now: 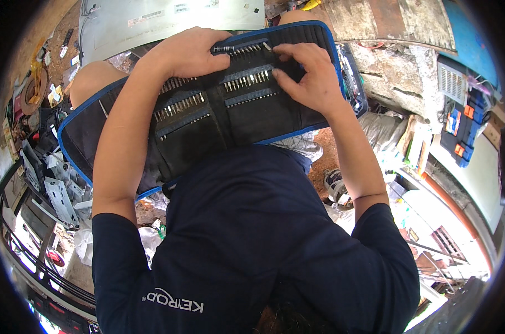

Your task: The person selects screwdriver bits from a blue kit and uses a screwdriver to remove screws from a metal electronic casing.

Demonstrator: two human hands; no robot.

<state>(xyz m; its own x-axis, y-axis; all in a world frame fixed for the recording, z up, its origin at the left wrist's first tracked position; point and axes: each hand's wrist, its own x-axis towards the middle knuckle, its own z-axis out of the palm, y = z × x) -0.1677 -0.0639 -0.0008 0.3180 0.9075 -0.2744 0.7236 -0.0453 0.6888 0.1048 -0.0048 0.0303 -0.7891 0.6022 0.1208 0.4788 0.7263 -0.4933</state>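
Note:
A black fabric bit case with blue edging lies unfolded across my lap. Rows of metal screwdriver bits stand in its loops, in a left and a right panel. My left hand is closed at the case's far edge. Between its thumb and fingers is a short black cylinder, like a driver handle, partly hidden. Over the right panel hovers my right hand, thumb and forefinger apart. Its forefinger tip is close to a tilted bit at the end of the far row; whether they touch I cannot tell.
Beyond the case is a pale metal panel. Scrap parts and cables heap up on the left. At the right are a weathered board, a blue and orange tool case and a grey vented box.

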